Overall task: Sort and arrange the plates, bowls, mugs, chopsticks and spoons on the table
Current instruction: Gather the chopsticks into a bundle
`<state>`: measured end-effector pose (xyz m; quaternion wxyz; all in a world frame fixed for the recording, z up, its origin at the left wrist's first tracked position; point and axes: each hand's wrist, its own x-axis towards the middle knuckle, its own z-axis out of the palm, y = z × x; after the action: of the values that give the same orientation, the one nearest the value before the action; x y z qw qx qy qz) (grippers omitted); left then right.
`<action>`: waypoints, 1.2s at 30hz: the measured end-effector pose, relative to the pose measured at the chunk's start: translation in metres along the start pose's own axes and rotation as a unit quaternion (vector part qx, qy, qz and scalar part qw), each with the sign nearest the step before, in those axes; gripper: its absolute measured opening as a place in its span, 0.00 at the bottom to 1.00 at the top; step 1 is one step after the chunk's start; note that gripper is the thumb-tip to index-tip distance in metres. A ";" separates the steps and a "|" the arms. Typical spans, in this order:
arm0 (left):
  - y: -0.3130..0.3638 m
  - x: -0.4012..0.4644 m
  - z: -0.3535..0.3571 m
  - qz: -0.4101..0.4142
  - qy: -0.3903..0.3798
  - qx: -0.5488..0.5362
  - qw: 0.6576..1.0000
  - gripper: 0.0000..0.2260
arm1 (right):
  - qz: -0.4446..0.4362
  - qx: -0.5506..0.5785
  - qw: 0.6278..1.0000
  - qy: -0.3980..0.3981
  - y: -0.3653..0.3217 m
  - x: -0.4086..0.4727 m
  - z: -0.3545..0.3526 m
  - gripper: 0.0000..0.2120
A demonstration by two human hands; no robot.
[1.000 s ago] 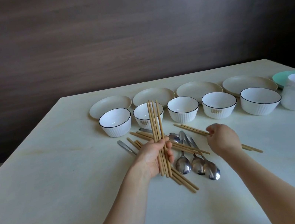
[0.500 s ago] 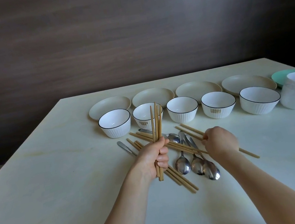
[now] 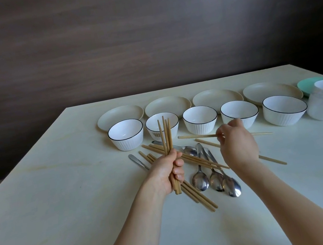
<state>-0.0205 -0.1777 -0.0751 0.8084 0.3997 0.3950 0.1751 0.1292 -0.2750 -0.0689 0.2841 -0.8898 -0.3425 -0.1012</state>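
R hand (image 3: pixel 238 145) lifted one chopstick (image 3: pixel 197 136), L hand (image 3: pixel 167 171) grips bundle (image 3: pixel 166 136), bowls (image 3: pixel 201 122) empty

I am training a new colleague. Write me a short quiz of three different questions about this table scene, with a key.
1. True or false: the left hand holds its bundle of chopsticks upright.
2. How many white bowls stand in the row, from the leftmost bowl to the rightmost bowl?
3. What does the right hand pinch? A) a spoon B) a single chopstick C) a mug

Key: 1. true; 2. five; 3. B
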 end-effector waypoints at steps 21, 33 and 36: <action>0.002 -0.010 0.008 -0.007 -0.042 -0.031 0.999 0.12 | -0.031 0.415 0.905 -0.085 -0.033 -0.016 -0.003 0.08; 0.001 -0.013 0.014 0.003 -0.040 0.030 0.999 0.11 | -0.023 0.332 0.937 -0.109 -0.038 -0.023 0.018 0.09; 0.000 -0.011 0.014 -0.006 -0.044 0.008 0.999 0.10 | -0.028 0.320 0.939 -0.122 -0.034 -0.020 0.018 0.07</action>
<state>-0.0168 -0.1914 -0.0644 0.8230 0.4111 0.3624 0.1493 0.0909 -0.2550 -0.0764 0.5070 -0.7472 -0.4138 0.1156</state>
